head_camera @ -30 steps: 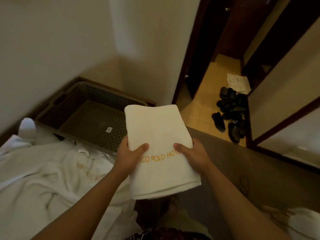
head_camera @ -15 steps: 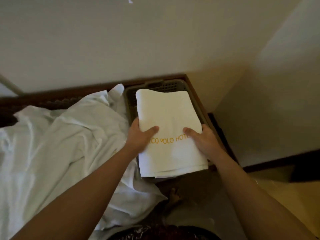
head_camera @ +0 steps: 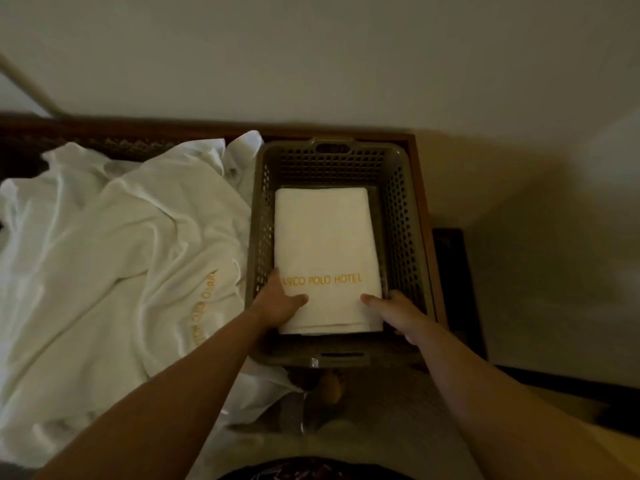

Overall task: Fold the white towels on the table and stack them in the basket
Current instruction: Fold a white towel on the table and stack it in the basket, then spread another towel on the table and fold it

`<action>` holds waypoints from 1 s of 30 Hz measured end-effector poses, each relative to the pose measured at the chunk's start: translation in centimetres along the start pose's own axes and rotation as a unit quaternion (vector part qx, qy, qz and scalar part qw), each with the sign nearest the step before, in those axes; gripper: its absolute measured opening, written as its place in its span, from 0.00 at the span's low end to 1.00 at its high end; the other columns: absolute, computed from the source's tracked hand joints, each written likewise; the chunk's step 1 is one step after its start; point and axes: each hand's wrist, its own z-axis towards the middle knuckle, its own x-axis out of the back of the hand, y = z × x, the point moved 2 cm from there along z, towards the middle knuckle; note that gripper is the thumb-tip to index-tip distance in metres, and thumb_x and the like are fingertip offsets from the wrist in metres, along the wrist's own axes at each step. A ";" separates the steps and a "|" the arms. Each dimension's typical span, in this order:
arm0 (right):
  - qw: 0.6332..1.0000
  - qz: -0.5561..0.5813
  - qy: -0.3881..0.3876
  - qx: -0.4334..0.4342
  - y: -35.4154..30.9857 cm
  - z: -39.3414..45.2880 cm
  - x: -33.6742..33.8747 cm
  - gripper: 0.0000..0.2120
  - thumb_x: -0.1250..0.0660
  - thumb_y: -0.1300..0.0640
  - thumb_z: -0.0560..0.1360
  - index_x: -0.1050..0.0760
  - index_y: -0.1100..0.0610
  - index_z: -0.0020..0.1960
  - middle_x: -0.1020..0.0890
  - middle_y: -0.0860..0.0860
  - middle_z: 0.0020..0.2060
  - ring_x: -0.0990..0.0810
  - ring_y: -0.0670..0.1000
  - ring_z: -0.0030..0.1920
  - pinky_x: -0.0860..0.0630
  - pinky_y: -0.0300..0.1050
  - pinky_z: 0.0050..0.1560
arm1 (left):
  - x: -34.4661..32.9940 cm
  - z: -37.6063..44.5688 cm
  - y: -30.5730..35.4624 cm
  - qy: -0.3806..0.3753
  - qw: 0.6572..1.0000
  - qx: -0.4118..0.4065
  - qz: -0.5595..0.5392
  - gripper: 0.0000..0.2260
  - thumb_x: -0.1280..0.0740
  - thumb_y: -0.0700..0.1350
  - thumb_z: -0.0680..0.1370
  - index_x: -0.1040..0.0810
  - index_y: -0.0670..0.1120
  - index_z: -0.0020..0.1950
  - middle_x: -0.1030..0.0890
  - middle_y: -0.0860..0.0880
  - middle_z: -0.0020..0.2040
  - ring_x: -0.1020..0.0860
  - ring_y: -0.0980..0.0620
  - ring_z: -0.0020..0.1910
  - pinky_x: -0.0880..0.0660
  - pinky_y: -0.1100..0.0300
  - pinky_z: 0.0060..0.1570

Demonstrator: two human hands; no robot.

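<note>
A folded white towel (head_camera: 323, 244) with orange hotel lettering lies inside the grey-brown perforated basket (head_camera: 408, 216). My left hand (head_camera: 278, 304) grips its near left corner, thumb on top and fingers hidden under it. My right hand (head_camera: 394, 311) holds the near right corner the same way, thumb on the cloth. Both hands are down inside the basket near its front wall. To the left, a heap of unfolded white towels (head_camera: 114, 258) with the same lettering covers the table.
The basket sits at the right end of a dark wooden table (head_camera: 420, 174) against a pale wall (head_camera: 311, 57). Right of the table, the floor (head_camera: 540, 271) drops away in shadow. The loose towels hang over the table's near edge.
The folded towel has gone down from above the basket to its floor, both hands still on its near corners. My view has swung to look straight down into the basket.
</note>
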 end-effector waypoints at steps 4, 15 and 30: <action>0.999 0.002 0.046 0.027 1.3 1.4 -0.8 0.32 0.28 0.47 0.79 0.35 0.56 0.77 0.25 0.53 0.70 0.25 0.56 0.68 0.27 0.47 0.59 | -1.0 0.8 -1.2 0.022 0.999 0.031 0.008 0.41 0.28 0.51 0.78 0.49 0.47 0.84 0.35 0.47 0.80 0.35 0.45 0.77 0.37 0.53 0.74; 0.997 0.057 0.051 0.004 0.7 4.0 -2.2 0.22 0.29 0.50 0.79 0.25 0.57 0.70 0.20 0.52 0.60 0.23 0.53 0.57 0.25 0.50 0.57 | -2.1 2.8 -1.6 -0.004 0.999 0.033 0.028 0.43 0.25 0.49 0.76 0.49 0.53 0.84 0.41 0.48 0.81 0.40 0.46 0.79 0.39 0.51 0.76; 0.922 -0.344 0.166 0.063 1.4 1.7 -2.7 0.41 0.32 0.53 0.79 0.54 0.60 0.81 0.44 0.62 0.77 0.33 0.63 0.73 0.28 0.56 0.68 | -3.9 -0.2 -1.5 0.080 0.970 -0.102 0.205 0.34 0.34 0.48 0.80 0.46 0.52 0.82 0.51 0.46 0.82 0.44 0.43 0.80 0.42 0.49 0.78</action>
